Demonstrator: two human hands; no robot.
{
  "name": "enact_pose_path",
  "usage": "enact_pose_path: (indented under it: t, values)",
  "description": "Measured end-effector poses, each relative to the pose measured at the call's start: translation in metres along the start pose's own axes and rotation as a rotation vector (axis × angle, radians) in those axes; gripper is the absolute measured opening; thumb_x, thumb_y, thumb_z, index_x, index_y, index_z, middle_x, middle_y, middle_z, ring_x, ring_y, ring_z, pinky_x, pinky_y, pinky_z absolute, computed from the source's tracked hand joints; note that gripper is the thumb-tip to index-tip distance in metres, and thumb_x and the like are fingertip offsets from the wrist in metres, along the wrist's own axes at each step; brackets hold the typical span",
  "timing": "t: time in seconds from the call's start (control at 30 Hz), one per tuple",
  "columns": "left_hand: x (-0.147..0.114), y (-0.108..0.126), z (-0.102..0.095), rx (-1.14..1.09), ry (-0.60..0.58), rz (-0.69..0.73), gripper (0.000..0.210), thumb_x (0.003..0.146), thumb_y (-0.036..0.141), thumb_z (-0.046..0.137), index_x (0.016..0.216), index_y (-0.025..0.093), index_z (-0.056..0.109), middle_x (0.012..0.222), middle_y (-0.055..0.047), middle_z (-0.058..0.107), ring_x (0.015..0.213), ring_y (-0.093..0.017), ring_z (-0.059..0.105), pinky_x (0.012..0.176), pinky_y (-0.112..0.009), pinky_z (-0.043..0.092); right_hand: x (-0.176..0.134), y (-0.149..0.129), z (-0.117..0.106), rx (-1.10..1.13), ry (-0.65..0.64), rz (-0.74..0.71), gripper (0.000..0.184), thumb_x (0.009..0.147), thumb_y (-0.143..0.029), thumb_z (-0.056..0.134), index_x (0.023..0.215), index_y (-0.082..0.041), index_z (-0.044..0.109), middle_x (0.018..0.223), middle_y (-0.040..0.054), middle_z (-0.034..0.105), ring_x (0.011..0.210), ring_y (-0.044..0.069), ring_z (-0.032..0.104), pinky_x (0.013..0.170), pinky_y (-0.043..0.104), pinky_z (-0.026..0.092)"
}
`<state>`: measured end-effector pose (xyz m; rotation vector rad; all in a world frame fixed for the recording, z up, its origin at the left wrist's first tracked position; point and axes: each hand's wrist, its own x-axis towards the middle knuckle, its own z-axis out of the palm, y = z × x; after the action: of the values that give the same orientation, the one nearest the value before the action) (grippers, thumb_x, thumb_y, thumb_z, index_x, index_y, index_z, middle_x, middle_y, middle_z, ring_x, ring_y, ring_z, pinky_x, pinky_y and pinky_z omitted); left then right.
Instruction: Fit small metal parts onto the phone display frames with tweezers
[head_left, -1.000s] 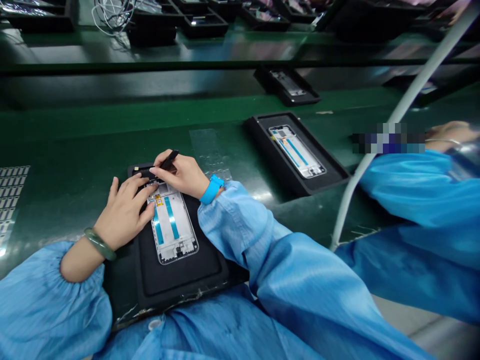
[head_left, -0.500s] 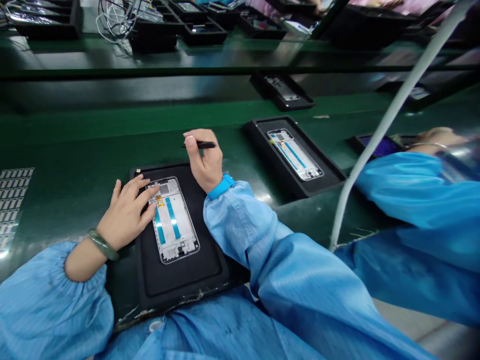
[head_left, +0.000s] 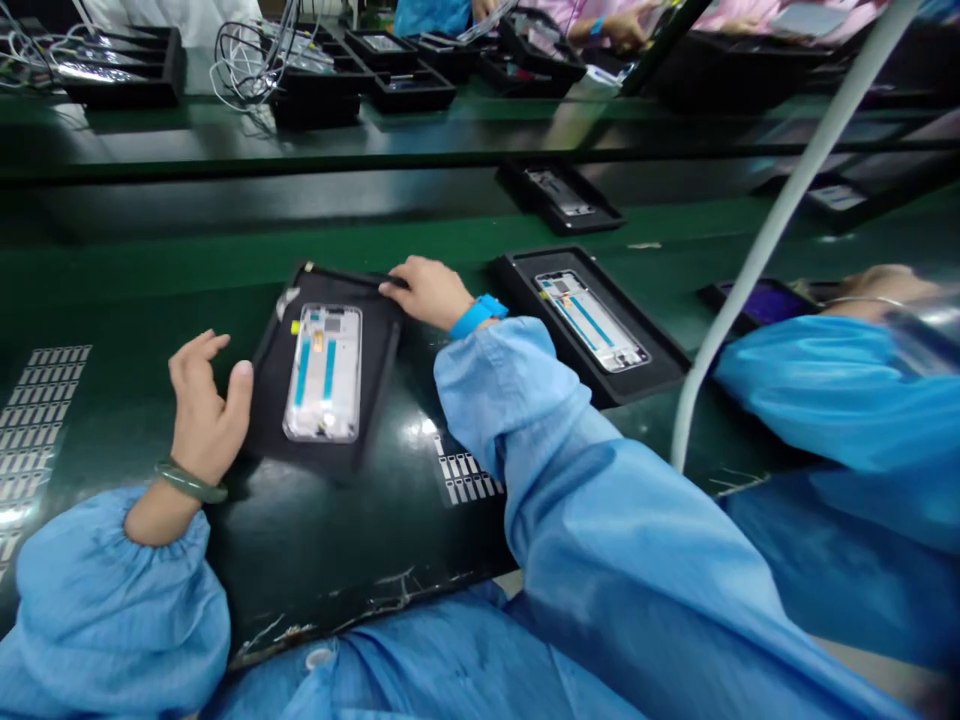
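Observation:
A black tray, blurred and turned at an angle, lies on the green bench. It holds a phone frame with two blue strips and a yellow tab at its upper left. My right hand is closed at the tray's far right corner, fingers pinching its rim. A dark end shows at the fingertips; whether it is the thin black tool or the rim I cannot tell. My left hand, wearing a green bangle, hovers beside the tray's left edge with thumb and fingers apart. It holds nothing.
A second black tray with a phone frame stands to the right, and another tray sits farther back. A pale pole slants in front of a co-worker's blue sleeve. White-patterned sheets lie at left. Trays and cables line the far shelf.
The tray with the phone frame has moved away from the bench's front edge and turned. My left hand has come off the frame; my right hand has gone from above the tray to its far corner.

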<state>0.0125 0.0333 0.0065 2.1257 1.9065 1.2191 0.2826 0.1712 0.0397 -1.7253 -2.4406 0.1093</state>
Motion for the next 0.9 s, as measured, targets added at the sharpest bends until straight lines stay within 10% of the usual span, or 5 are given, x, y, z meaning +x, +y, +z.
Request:
enact_pose_path:
  t: [0.2, 0.33, 0.67, 0.9]
  values:
    - [0.007, -0.026, 0.002, 0.059, -0.016, -0.161, 0.038, 0.088, 0.037, 0.041, 0.118, 0.013, 0.048, 0.118, -0.015, 0.052, 0.12, -0.027, 0.043, 0.102, -0.047, 0.036, 0.058, 0.032, 0.005, 0.182, 0.13, 0.412, 0.035, 0.091, -0.032, 0.04, 0.104, -0.008, 0.062, 0.105, 0.0182, 0.063, 0.104, 0.028, 0.057, 0.087, 0.037, 0.043]
    - [0.004, -0.03, 0.007, 0.124, -0.126, -0.11, 0.041, 0.086, 0.041, 0.042, 0.118, 0.015, 0.048, 0.119, -0.015, 0.051, 0.124, -0.03, 0.039, 0.104, -0.05, 0.032, 0.062, 0.043, 0.005, 0.234, 0.114, 0.435, 0.043, 0.089, -0.043, 0.042, 0.105, -0.009, 0.062, 0.109, 0.0186, 0.061, 0.103, 0.028, 0.058, 0.087, 0.038, 0.043]
    - [0.001, -0.012, 0.017, 0.287, -0.435, 0.052, 0.05, 0.086, 0.046, 0.036, 0.123, 0.013, 0.047, 0.131, -0.018, 0.045, 0.134, -0.033, 0.028, 0.109, -0.056, 0.02, -0.062, 0.043, -0.049, -0.028, 0.123, 0.348, 0.036, 0.087, -0.041, 0.044, 0.098, -0.015, 0.067, 0.105, 0.0139, 0.062, 0.094, 0.027, 0.061, 0.08, 0.037, 0.046]
    - [-0.001, -0.011, 0.026, 0.293, -0.481, 0.213, 0.05, 0.087, 0.048, 0.034, 0.123, 0.016, 0.047, 0.13, -0.017, 0.046, 0.134, -0.032, 0.03, 0.109, -0.056, 0.021, -0.127, 0.126, -0.065, -0.228, 0.208, 1.01, 0.044, 0.086, -0.042, 0.047, 0.106, -0.007, 0.065, 0.11, 0.0256, 0.059, 0.104, 0.037, 0.057, 0.081, 0.046, 0.045]
